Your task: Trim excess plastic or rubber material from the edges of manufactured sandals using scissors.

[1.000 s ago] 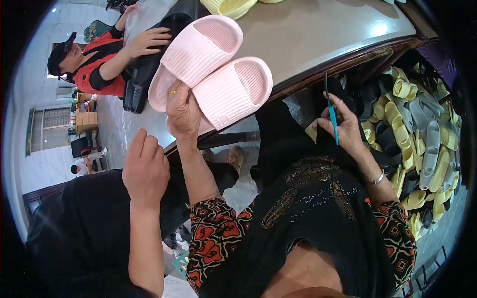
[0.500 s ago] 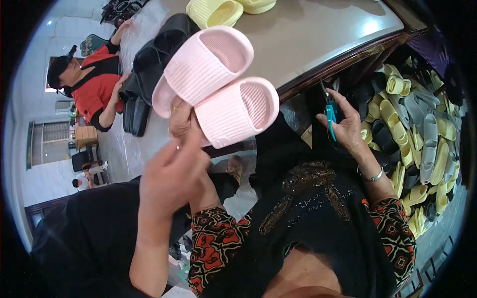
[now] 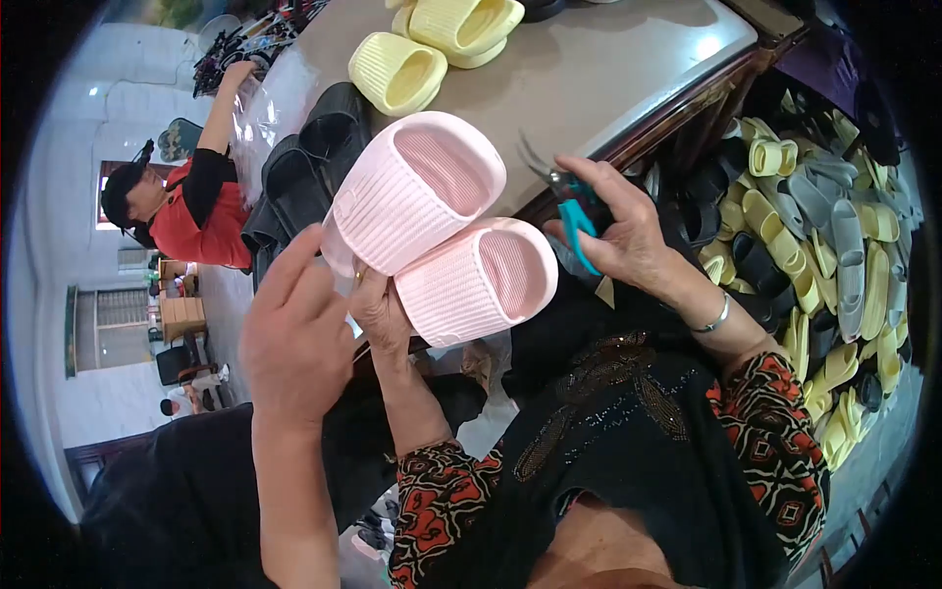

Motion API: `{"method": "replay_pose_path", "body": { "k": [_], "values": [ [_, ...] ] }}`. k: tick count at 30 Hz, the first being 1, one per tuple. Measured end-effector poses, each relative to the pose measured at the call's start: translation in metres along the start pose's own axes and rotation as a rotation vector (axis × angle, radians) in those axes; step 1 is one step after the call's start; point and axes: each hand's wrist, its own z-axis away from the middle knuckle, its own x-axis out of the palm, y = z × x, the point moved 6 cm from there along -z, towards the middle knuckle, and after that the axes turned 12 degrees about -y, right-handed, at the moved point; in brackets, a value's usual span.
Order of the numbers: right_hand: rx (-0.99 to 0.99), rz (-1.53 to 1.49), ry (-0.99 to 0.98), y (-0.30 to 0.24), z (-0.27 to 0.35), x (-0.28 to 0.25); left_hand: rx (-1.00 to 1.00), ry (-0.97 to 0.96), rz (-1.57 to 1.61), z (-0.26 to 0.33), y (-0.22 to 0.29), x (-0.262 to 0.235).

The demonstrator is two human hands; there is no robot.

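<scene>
A pair of pink slippers (image 3: 442,236) is being held up in mid-air, just near of the grey table (image 3: 608,79) edge and left of centre. It is being gripped from below by the left hand (image 3: 378,314), whose fingers are being closed around the heel ends. Most of that grip is being hidden by the soles, so how firmly both slippers are being pinched cannot be told.

To the right, teal-handled snips (image 3: 569,211) are being clasped in the right hand (image 3: 628,236). The fingers are being wrapped round the handles and the blades are being pointed far-left, toward the pair.

A co-worker's hand (image 3: 294,329) is being raised at the left, its fingers loosely open, just beside the left hand and the upper slipper.

Several risks are being judged likely. With one hand carrying two slippers, the lower one could be let slip and dropped to the floor. If the pair is nudged by the co-worker's hand, it could be twisted out of the grip. With the blade tips so near, the soft foam or a finger could be nicked if either hand is jolted.

Yellow slippers (image 3: 397,71) and black slippers (image 3: 314,167) are being kept on the far table.
</scene>
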Motion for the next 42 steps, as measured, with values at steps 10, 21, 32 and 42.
{"method": "replay_pose_path", "body": {
  "k": [10, 21, 32, 42],
  "values": [
    [-0.026, 0.150, 0.047, -0.008, 0.004, 0.003, 0.003, 0.221, 0.289, 0.005, 0.010, 0.013],
    [0.021, 0.120, -0.037, 0.004, 0.009, 0.001, 0.050, 0.279, 0.048, 0.002, 0.017, 0.011],
    [0.381, 0.212, 0.052, 0.055, 0.037, -0.047, 0.493, 0.369, -0.497, -0.024, 0.064, -0.005],
    [0.345, -0.595, 0.102, 0.050, -0.010, -0.034, 0.625, 0.066, -0.299, -0.069, 0.090, 0.004]
  ]
}}
